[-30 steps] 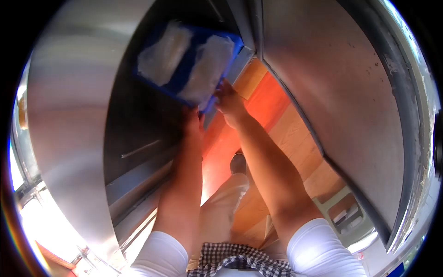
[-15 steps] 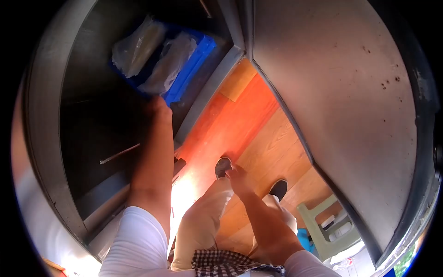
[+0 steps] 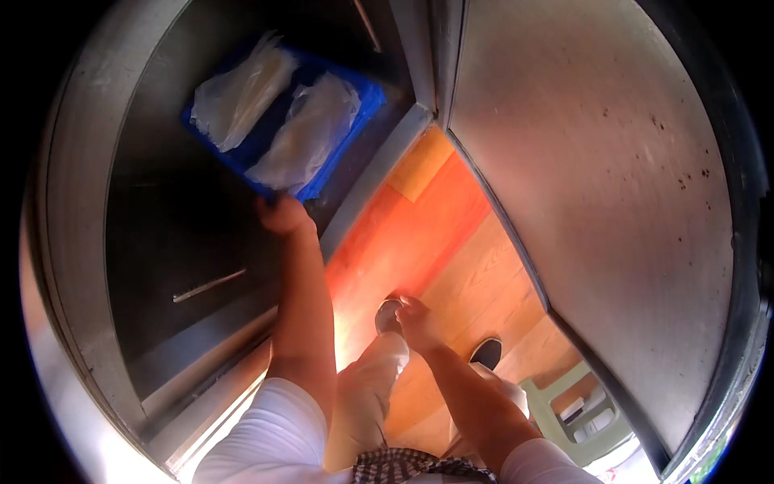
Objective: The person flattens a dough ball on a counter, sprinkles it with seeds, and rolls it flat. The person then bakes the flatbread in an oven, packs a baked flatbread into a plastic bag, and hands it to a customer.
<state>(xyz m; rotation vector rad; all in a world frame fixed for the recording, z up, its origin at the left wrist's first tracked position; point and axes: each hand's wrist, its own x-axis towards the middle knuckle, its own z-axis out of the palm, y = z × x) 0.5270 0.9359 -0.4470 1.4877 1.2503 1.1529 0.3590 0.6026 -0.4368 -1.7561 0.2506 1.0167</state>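
Note:
My left hand point(image 3: 284, 214) reaches into a dark metal compartment, its fingers closed on the near edge of a blue tray point(image 3: 329, 171). Two whitish plastic-wrapped packages lie side by side in the tray, a left one point(image 3: 243, 101) and a right one point(image 3: 306, 141). The contents of the wrapping are unclear. My right hand point(image 3: 414, 316) hangs low over the floor in front of a dark shoe, its fingers bent together; whether anything is between them is too small to make out.
An open metal door point(image 3: 588, 185) stands on the right. The compartment's metal frame point(image 3: 375, 181) borders the wooden floor point(image 3: 451, 230). Thin metal bars point(image 3: 210, 285) cross the dark interior. A pale green stool point(image 3: 556, 391) is at the lower right, near my feet.
The view has shifted slightly. My left hand shows more clearly at the tray's near edge, and the tray with its packages is less shaded. My right hand stays low.

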